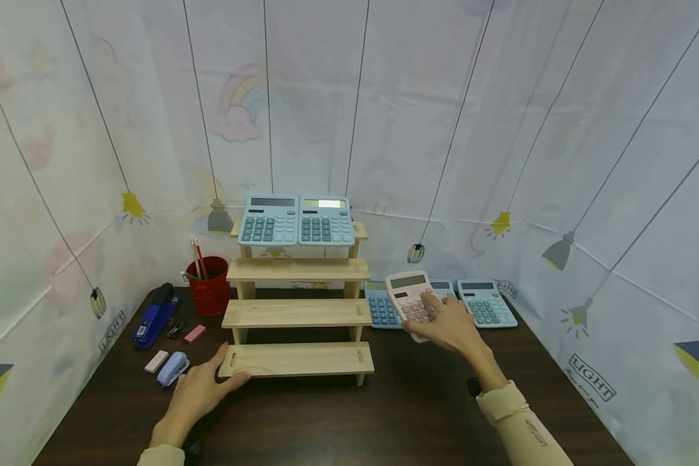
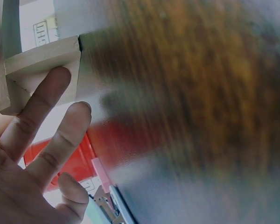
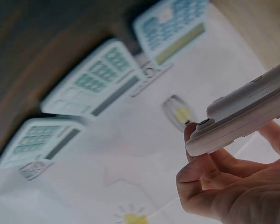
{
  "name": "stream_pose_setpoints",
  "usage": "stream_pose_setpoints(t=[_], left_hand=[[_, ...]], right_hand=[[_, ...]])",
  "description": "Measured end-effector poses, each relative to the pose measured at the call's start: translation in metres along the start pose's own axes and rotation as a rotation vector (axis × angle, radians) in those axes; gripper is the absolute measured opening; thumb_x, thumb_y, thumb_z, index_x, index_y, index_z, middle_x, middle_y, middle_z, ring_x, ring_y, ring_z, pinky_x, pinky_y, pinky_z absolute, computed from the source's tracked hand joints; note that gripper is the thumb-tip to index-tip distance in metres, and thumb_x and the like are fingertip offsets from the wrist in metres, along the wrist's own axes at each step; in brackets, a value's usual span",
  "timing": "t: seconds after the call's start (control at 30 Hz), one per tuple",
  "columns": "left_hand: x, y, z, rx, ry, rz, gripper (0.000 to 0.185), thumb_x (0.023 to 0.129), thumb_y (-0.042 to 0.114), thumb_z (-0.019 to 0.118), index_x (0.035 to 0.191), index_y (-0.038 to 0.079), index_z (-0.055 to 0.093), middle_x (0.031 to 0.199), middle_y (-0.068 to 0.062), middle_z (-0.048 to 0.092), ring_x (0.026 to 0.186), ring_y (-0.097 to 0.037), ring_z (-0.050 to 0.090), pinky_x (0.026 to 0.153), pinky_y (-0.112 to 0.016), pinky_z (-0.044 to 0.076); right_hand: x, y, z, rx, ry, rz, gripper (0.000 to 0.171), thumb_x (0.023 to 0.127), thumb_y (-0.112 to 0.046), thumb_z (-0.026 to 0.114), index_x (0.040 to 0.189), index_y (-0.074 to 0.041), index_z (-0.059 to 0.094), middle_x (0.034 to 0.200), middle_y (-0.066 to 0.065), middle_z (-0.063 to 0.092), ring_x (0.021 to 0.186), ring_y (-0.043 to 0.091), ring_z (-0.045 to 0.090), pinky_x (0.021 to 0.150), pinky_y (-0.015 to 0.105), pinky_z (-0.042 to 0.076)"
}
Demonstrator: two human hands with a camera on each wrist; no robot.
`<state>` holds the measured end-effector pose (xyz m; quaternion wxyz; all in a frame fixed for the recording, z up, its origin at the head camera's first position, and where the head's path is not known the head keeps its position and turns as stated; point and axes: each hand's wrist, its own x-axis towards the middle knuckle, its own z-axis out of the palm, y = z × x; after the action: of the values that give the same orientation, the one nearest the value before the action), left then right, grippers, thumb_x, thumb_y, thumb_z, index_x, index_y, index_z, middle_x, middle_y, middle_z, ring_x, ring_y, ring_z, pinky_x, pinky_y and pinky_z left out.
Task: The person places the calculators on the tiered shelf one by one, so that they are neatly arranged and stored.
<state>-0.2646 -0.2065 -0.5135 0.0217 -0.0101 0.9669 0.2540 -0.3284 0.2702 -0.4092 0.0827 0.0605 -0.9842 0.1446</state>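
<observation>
A pale pink calculator [image 1: 406,292] is held tilted in my right hand [image 1: 451,325], thumb at its lower edge and fingers around its side; the right wrist view shows its thin side and underside [image 3: 242,123]. Behind it, three blue calculators lie in a row on the table: a deeper blue one [image 1: 378,314], a partly hidden one [image 1: 443,286] and a light one [image 1: 486,312]. My left hand [image 1: 195,391] grips the left end of the lowest step of a wooden tiered stand [image 1: 297,359]. Two light blue calculators [image 1: 268,220] lean side by side on its top step.
Left of the stand are a red bucket [image 1: 211,288] with pencils, a dark blue stapler [image 1: 154,317], a small light blue stapler [image 1: 173,369], a pink eraser [image 1: 195,334] and a paler one [image 1: 156,361]. A printed curtain [image 1: 413,129] borders the dark table [image 1: 326,427].
</observation>
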Motion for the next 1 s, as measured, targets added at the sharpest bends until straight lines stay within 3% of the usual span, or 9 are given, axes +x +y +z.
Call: stream_pose_setpoints(t=[0.37,0.7,1.0], left_hand=[[0.000,-0.001,0.001,0.002,0.019,0.010,0.107,0.083,0.079,0.056,0.157,0.005,0.032,0.143,-0.032,0.053,0.119,-0.051,0.060,0.091,-0.066,0.045],[0.002,0.003,-0.003,-0.002,0.012,0.002,0.107,0.083,0.080,0.056,0.157,0.007,0.032,0.144,-0.032,0.053,0.121,-0.051,0.060,0.093,-0.067,0.044],[0.002,-0.001,0.001,0.008,0.013,-0.001,0.108,0.082,0.081,0.055,0.157,0.007,0.033,0.142,-0.032,0.055,0.115,-0.049,0.063,0.089,-0.063,0.047]], right_hand=[[0.025,-0.039,-0.008,-0.001,0.026,-0.061,0.093,0.078,-0.069,0.066,0.150,-0.013,0.048,0.129,0.034,0.054,0.109,0.044,0.053,0.076,0.051,0.041],[0.038,-0.059,-0.015,-0.017,0.033,-0.096,0.093,0.076,-0.071,0.067,0.149,-0.016,0.049,0.123,0.028,0.055,0.103,0.038,0.052,0.066,0.039,0.033],[0.044,-0.084,-0.016,-0.077,0.006,-0.141,0.091,0.075,-0.071,0.067,0.148,-0.020,0.051,0.125,0.030,0.056,0.108,0.044,0.052,0.076,0.052,0.041]])
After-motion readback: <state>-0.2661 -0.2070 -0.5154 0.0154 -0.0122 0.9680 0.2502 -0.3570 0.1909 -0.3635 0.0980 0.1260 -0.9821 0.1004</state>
